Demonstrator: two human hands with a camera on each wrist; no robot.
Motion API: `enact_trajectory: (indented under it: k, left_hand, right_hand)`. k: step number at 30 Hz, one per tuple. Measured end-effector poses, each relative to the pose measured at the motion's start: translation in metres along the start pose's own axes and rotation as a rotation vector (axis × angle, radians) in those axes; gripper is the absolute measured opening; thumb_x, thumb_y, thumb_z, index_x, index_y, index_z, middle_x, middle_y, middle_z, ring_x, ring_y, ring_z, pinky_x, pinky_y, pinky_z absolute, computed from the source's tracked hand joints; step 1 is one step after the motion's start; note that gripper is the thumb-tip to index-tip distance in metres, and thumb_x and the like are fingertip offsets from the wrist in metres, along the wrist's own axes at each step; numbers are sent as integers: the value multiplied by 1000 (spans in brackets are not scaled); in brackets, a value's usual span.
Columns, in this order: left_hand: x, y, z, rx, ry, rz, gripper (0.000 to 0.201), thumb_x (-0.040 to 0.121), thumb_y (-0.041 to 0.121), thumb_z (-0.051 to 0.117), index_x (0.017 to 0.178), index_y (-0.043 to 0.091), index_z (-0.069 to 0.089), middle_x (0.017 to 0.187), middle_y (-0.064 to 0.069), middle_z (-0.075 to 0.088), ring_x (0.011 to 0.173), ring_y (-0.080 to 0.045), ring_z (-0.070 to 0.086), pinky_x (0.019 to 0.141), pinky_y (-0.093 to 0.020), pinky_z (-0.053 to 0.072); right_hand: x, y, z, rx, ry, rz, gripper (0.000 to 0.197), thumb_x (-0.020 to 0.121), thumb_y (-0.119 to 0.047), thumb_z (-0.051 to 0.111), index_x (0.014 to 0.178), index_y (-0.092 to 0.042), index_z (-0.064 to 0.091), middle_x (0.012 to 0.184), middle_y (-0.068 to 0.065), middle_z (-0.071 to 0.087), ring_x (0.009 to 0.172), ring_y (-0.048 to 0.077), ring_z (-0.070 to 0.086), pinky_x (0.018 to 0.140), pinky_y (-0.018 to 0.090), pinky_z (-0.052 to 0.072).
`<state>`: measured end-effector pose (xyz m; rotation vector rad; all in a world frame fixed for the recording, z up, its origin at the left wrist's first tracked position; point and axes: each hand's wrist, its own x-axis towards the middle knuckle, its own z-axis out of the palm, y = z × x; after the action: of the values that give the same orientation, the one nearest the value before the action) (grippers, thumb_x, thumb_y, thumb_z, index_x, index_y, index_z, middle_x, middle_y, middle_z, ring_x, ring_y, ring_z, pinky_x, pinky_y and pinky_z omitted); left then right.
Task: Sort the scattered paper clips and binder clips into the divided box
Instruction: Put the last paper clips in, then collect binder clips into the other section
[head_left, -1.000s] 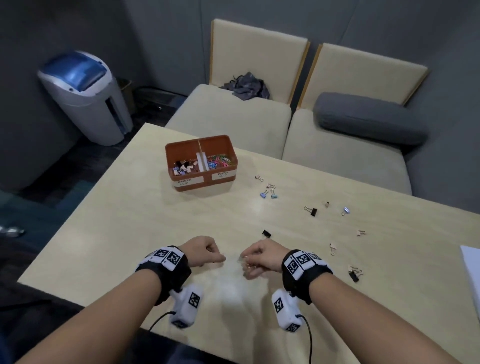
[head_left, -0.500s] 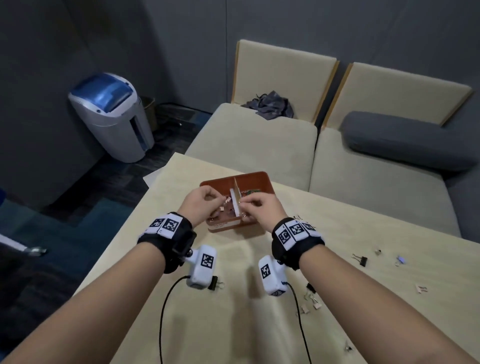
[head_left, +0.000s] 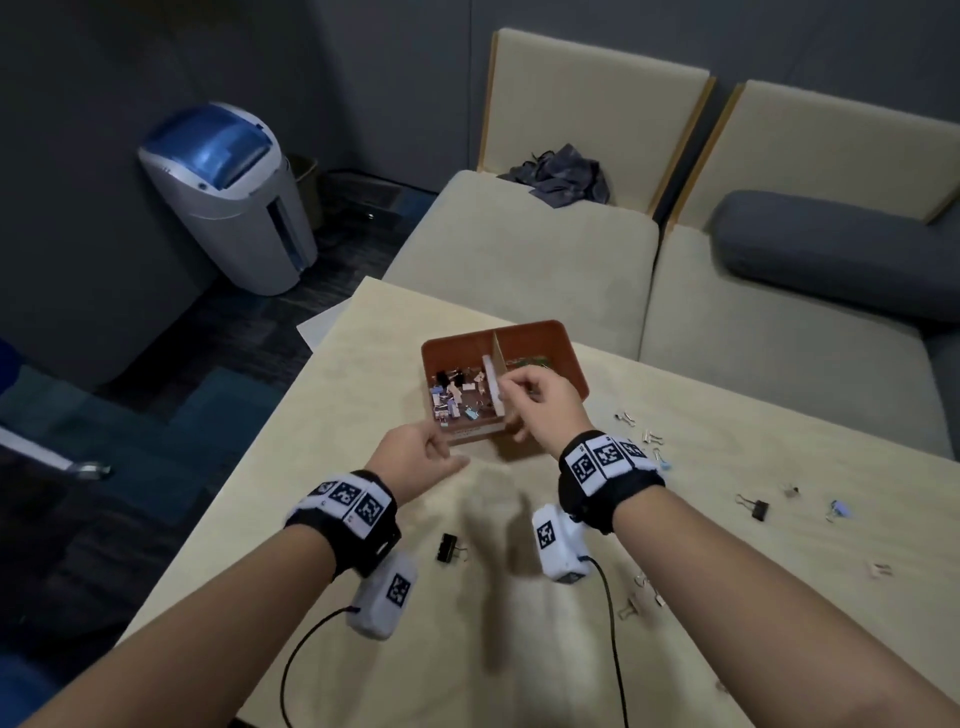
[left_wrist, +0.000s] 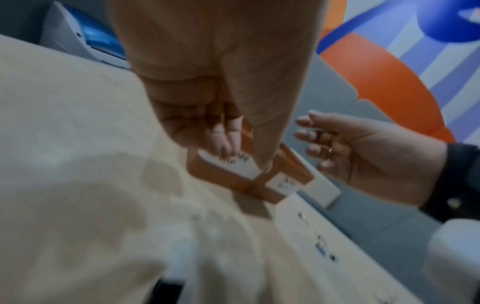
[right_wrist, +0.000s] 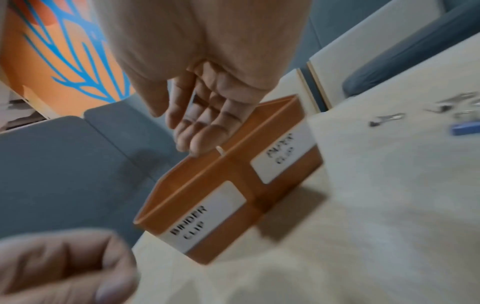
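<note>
Hands over the box (head_left: 569, 358), left one drawn back since a half-second ago.
Right hand (head_left: 540, 402) hovers above the divider, fingers loose, seemingly empty; left hand (head_left: 415, 460), loosely curled and empty, sits at the box's 7 o'clock corner. Clips (head_left: 756, 508) lie scattered toward 3 o'clock on the table (head_left: 322, 447).

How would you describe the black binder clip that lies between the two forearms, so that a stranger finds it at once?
Start at the beige table and find the orange divided box. Come toward the person from the box, to the gap between the two wrists. There lies the black binder clip, alone; the other loose clips lie scattered to the right.
</note>
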<state>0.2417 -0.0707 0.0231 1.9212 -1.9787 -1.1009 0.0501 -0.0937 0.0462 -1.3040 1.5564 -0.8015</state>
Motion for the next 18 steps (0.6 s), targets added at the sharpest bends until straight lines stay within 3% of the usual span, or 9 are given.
enact_trajectory:
  k: [2, 4, 8, 12, 15, 18]
  left_hand:
    - [-9, -14, 23, 150, -156, -62, 40, 73, 51, 73, 88, 18, 54, 83, 2, 57, 76, -16, 53, 65, -26, 40]
    - [-18, -20, 45, 227, -250, -119, 54, 70, 53, 74, 103, 17, 51, 100, -3, 52, 84, -19, 51, 76, -29, 44]
    - [-33, -19, 78, 262, -260, -168, 62, 68, 46, 78, 108, 15, 44, 107, -5, 40, 90, -25, 55, 86, -36, 50]
    - [-38, -15, 94, 323, -236, -157, 43, 78, 31, 72, 106, 11, 47, 113, -12, 47, 92, -28, 56, 84, -33, 49]
    - [-37, -15, 96, 309, -232, -127, 36, 78, 30, 73, 96, 15, 46, 108, -10, 56, 84, -22, 50, 74, -28, 43]
    - [-36, -15, 97, 261, -247, -142, 40, 73, 28, 78, 93, 18, 45, 98, -5, 60, 85, -20, 51, 71, -26, 41]
  right_hand:
    - [-22, 17, -14, -68, -1, -8, 10, 90, -26, 62, 85, -18, 65, 73, -7, 63, 55, 4, 55, 49, 24, 47]
    - [-44, 44, -31, -212, 6, 8, 13, 85, -30, 67, 80, -18, 64, 72, -8, 59, 60, 5, 50, 60, 21, 43]
    - [-84, 92, -75, -637, -113, 228, 23, 78, -38, 72, 90, -30, 54, 98, -4, 51, 81, 14, 54, 76, 30, 45]
    - [-124, 118, -103, -815, -235, 461, 49, 68, -46, 77, 106, -33, 49, 109, -6, 38, 85, 18, 56, 73, 28, 43]
    - [-144, 134, -103, -836, -256, 480, 61, 62, -49, 81, 110, -34, 46, 109, -5, 34, 86, 18, 56, 75, 28, 46]
    - [-151, 147, -92, -795, -221, 456, 72, 59, -48, 84, 116, -34, 42, 110, -5, 30, 86, 19, 55, 78, 28, 48]
